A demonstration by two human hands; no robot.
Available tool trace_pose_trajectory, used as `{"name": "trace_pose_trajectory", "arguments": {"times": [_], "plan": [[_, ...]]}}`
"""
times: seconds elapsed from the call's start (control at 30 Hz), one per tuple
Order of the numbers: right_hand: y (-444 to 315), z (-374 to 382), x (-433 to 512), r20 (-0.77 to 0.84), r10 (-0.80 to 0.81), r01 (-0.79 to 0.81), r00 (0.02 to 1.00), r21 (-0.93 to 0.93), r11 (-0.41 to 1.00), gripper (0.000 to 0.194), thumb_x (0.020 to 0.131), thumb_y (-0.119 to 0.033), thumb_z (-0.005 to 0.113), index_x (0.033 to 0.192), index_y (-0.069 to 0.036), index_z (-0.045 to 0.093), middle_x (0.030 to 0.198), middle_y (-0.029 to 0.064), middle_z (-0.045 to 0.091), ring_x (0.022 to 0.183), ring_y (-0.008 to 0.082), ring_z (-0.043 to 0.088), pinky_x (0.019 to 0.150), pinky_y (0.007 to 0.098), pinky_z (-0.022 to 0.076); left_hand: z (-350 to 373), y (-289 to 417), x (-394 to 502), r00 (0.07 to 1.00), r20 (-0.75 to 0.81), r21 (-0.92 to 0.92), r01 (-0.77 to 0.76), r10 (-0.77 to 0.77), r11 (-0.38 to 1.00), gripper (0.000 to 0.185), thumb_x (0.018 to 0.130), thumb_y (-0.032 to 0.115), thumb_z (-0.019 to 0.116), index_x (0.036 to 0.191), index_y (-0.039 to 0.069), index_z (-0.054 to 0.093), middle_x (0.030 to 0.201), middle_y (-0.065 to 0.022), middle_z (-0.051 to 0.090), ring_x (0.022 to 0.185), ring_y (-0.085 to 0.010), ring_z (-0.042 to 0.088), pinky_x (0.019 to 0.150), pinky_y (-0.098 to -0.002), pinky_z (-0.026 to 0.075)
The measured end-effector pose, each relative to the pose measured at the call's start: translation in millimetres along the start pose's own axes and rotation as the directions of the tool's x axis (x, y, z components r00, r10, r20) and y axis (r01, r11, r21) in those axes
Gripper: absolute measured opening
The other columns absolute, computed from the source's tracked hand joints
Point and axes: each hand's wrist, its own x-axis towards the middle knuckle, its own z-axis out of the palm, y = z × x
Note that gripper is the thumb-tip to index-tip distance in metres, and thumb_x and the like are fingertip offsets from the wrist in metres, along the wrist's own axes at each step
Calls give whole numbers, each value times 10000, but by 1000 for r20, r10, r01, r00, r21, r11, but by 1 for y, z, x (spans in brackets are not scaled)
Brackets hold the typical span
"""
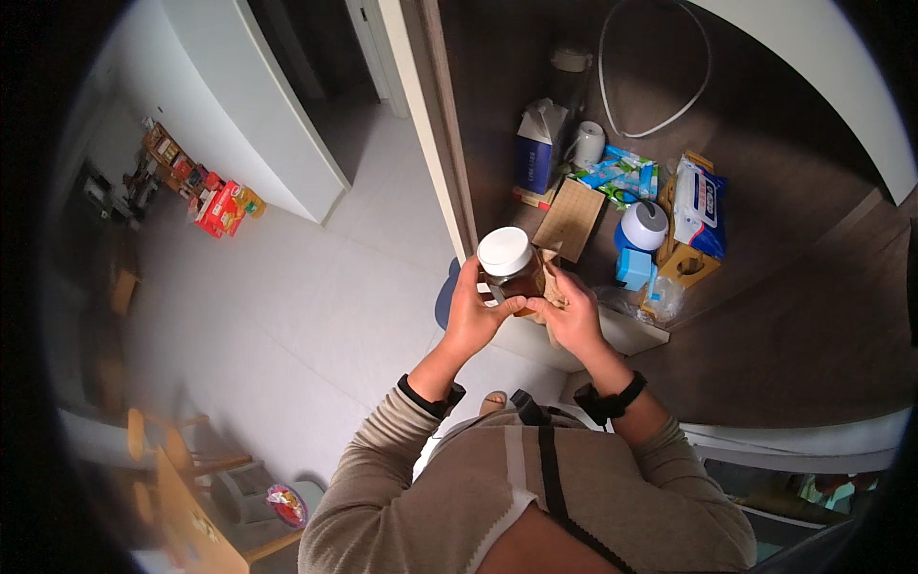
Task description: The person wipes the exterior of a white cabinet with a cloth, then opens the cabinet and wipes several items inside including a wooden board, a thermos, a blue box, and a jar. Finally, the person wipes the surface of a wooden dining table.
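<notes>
Both my hands hold a glass jar (522,285) with a white lid (505,251) and brown contents. My left hand (475,316) grips its left side, my right hand (572,310) its right side, and the thumbs meet at the front. A crumpled beige cloth or paper (554,287) shows between the jar and my right hand. The lid is on. Just beyond the jar, a grid-marked tan board (570,219) lies on the dark wooden surface (753,316).
On the dark surface stand a white mug (589,143), a blue-and-white carton (538,154), a white-and-blue round device (642,227), a light-blue crank device (635,270) and a wipes pack (699,204) on a wooden box (688,269). A pale panel edge (430,136) rises at left; wooden chairs (179,445) stand lower left.
</notes>
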Motion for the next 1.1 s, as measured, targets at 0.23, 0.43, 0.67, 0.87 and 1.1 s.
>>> {"name": "trace_pose_trajectory", "arguments": {"times": [0.23, 0.43, 0.67, 0.87, 1.1], "plan": [[34, -14, 25, -118, 20, -43, 993, -194, 980, 344, 863, -265, 654, 1128, -51, 614, 1185, 159, 610, 949, 350, 645, 790, 407, 522, 11, -14, 17, 988, -146, 152, -35, 58, 988, 754, 676, 129, 841, 1286, 13, 413, 1177, -161, 549, 1034, -280, 583, 754, -366, 542], [55, -6, 13, 196, 449, -229, 872, -648, 727, 525, 863, -336, 595, 1334, -143, 464, 1505, 108, 327, 1015, 374, 628, 850, 469, 518, 25, -18, 43, 978, -126, 214, -136, 166, 967, 781, 675, 106, 835, 1315, 24, 396, 1192, -190, 541, 1047, -333, 572, 850, -386, 497], [54, -18, 7, 82, 472, -307, 878, -659, 687, 549, 847, -345, 607, 1357, -196, 466, 1496, -1, 359, 999, 347, 638, 832, 453, 525, 39, -31, 74, 939, -100, 344, -277, 329, 897, 784, 690, 41, 795, 1337, -11, 354, 1201, -237, 511, 1121, -392, 504, 955, -416, 422], [64, -18, -1, 35, 422, -318, 906, -601, 733, 574, 834, -334, 628, 1369, -210, 465, 1480, -47, 384, 1010, 314, 637, 823, 435, 530, 49, -57, 100, 921, -56, 403, -331, 385, 853, 798, 693, 17, 780, 1357, 6, 338, 1204, -241, 507, 1113, -409, 503, 949, -428, 428], [70, -19, -9, 62, 382, -295, 922, -525, 799, 563, 853, -260, 600, 1383, -177, 429, 1506, -2, 338, 994, 329, 647, 837, 446, 537, 58, -85, 118, 944, -43, 377, -287, 327, 881, 775, 744, -19, 707, 1392, 23, 285, 1240, -272, 499, 1139, -452, 491, 953, -449, 431]]}}
